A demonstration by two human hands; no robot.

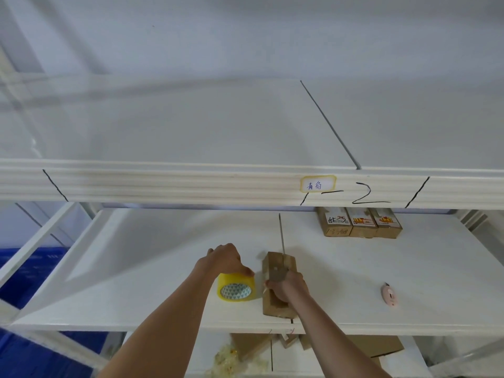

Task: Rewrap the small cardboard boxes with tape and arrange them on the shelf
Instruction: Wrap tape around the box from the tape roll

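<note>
White shelf [409, 296], both hands at work on its middle board.
Right hand [289, 286] grips a small cardboard box [275, 306]; left hand [225, 259] clasps the yellow tape roll [236, 287] just beside it; three boxes [360, 222] stand behind, a pink cutter [390, 294] lies right.

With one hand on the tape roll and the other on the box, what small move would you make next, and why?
Probably draw the yellow tape roll, gripped by the left hand, across the cardboard box while the right hand holds it, since roll and box sit side by side.
</note>
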